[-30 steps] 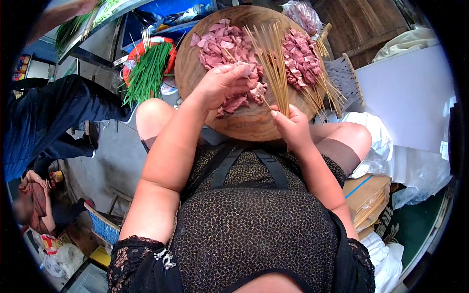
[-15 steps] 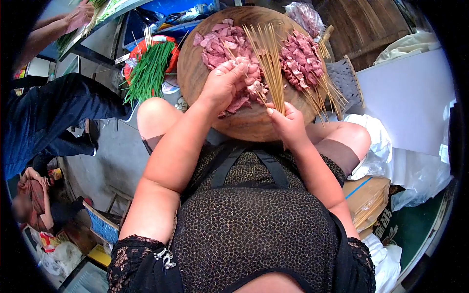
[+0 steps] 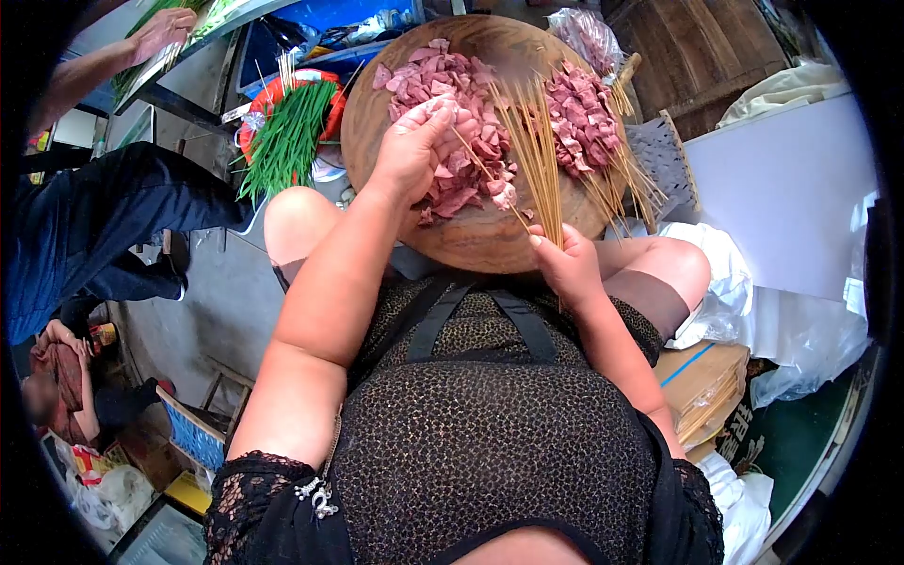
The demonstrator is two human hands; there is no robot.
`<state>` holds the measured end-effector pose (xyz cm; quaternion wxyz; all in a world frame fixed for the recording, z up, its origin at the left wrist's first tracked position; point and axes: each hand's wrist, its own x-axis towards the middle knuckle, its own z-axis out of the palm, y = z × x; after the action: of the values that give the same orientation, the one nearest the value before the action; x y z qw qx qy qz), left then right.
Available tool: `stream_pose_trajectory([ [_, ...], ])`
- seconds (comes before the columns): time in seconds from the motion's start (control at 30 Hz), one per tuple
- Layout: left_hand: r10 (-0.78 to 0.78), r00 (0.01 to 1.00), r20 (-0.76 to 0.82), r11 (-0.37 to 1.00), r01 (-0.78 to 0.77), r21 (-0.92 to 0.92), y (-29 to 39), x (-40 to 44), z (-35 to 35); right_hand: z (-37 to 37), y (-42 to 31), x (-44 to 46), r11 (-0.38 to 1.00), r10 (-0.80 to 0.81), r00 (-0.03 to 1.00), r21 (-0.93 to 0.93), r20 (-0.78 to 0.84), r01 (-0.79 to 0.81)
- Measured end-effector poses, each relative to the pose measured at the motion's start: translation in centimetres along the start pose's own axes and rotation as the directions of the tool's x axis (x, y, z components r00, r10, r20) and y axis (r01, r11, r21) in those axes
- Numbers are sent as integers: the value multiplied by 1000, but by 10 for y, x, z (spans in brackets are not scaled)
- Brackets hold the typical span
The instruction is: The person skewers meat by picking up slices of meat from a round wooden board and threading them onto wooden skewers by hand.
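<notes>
My right hand is closed round a bundle of thin bamboo skewers, which fan upward. From the same hand a single skewer slants up to the left, with pale pink meat threaded low on it. Near that skewer's tip, my left hand is closed, its fingertips pinching what looks like a small pale piece of meat. Beneath it a heap of sliced raw meat covers part of the round wooden board. Loaded meat skewers lie stacked at the board's right, sticks pointing toward me.
Green chives fill a red container at the left. Behind it stands a blue crate. A co-worker's hand is over a table at upper left. Another person sits at lower left. A cardboard box stands at my right.
My left hand has moved up and left, away from the meat on the single skewer, exposing its upper length. My right hand and the bundle have shifted slightly right and down.
</notes>
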<state>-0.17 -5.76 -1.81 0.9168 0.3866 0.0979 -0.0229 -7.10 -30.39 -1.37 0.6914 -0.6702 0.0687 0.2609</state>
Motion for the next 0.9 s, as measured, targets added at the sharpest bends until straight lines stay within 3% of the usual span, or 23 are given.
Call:
stream_pose_trajectory([
  [0.13,-29,999,19,999,29,38,4,-3,2,-5,4,0,1000,0,1000,21,9,0],
  [0.23,-69,997,21,994,70,-87,10,-8,6,-6,3,0,1000,6,1000,3,-4,-6],
  [0.53,-73,997,9,997,73,-16,10,-7,6,-4,8,4,1000,-21,1000,3,3,21],
  [0.7,-5,1000,22,989,2,146,4,-2,-1,-1,5,2,999,-15,1000,32,25,14],
  [0.9,-41,999,-13,991,42,129,8,-4,2,4,4,2,999,-11,1000,48,11,10],
])
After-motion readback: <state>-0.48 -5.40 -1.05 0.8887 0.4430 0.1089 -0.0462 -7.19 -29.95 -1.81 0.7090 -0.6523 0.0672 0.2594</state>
